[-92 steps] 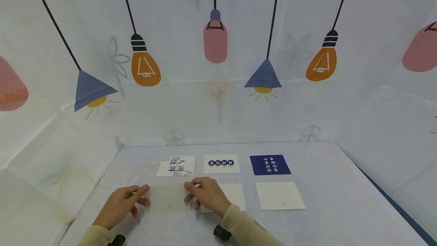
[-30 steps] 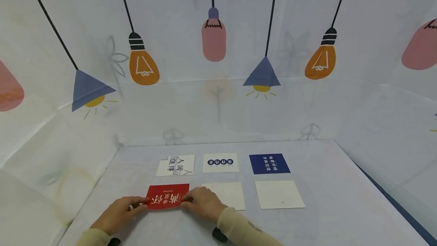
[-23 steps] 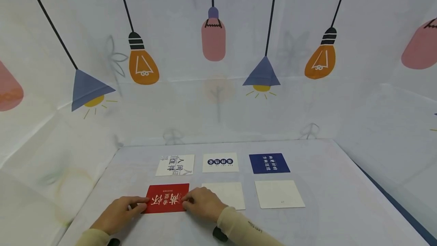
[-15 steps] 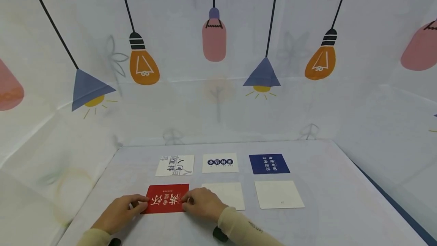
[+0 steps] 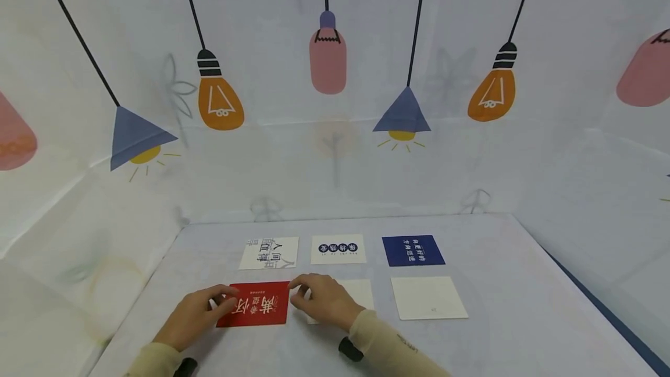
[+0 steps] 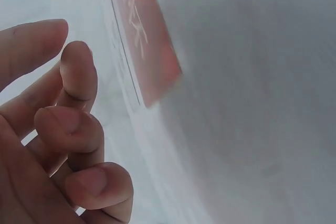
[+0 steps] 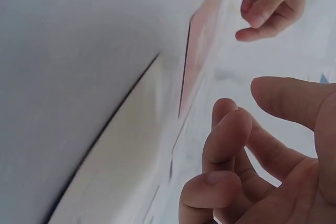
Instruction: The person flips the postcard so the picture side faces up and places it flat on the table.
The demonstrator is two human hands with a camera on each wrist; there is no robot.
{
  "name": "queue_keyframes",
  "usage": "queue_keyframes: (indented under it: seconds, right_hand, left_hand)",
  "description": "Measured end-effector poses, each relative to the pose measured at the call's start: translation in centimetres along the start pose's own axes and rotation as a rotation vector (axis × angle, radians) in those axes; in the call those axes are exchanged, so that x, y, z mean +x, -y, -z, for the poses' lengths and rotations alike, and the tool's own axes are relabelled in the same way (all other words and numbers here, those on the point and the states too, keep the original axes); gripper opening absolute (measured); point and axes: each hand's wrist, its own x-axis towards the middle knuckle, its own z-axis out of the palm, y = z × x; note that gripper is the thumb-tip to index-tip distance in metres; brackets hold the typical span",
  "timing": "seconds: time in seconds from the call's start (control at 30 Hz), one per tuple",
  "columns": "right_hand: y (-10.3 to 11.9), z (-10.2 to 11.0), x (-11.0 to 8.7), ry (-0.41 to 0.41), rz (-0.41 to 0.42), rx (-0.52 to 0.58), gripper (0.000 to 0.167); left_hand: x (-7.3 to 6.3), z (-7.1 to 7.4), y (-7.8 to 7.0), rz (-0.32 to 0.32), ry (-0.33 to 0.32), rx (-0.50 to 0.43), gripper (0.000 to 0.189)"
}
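A red card [image 5: 264, 304] with white characters lies flat on the table in the front row at left. My left hand [image 5: 198, 314] hovers over the card's left edge with loosely bent fingers and nothing in them. In the left wrist view, a gap shows between the fingertips [image 6: 79, 69] and the red card [image 6: 144, 40]. My right hand [image 5: 328, 301] hangs near the card's right edge, also holding nothing. It partly covers a blank cream card [image 5: 358, 292]. In the right wrist view, the thumb and fingers stand apart, off the red card [image 7: 199, 51].
Along the back row lie a white card with grey characters [image 5: 285, 252], a white card with blue circles [image 5: 340, 258] and a blue card [image 5: 419, 258]. Another cream card [image 5: 429, 301] lies front right. Behind the white table [image 5: 534, 307] hangs a sheet printed with lamps [image 5: 335, 162].
A pale, blurred card between my hands earlier gave way to the red face, held tilted, then laid flat. Both hands have since let go and lifted off it, the right moving slightly rightward.
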Motion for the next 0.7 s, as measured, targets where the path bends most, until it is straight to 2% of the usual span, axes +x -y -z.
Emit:
queue_keyframes:
  seconds: [0.17, 0.5, 0.7]
  right_hand:
    - [-0.7, 1.1, -0.4, -0.023, 0.023, -0.007, 0.027]
    - [-2.4, 2.6, -1.3, -0.047, 0.024, -0.029, 0.033]
    - [-3.6, 3.5, -1.8, -0.065, 0.039, -0.071, 0.036]
  left_hand:
    - [0.4, -0.4, -1.2, -0.047, -0.015, -0.018, 0.02]
    - [1.4, -1.5, -3.0, -0.098, -0.029, 0.03, 0.026]
    - [1.9, -2.3, -4.3, -0.136, -0.027, 0.0, 0.026]
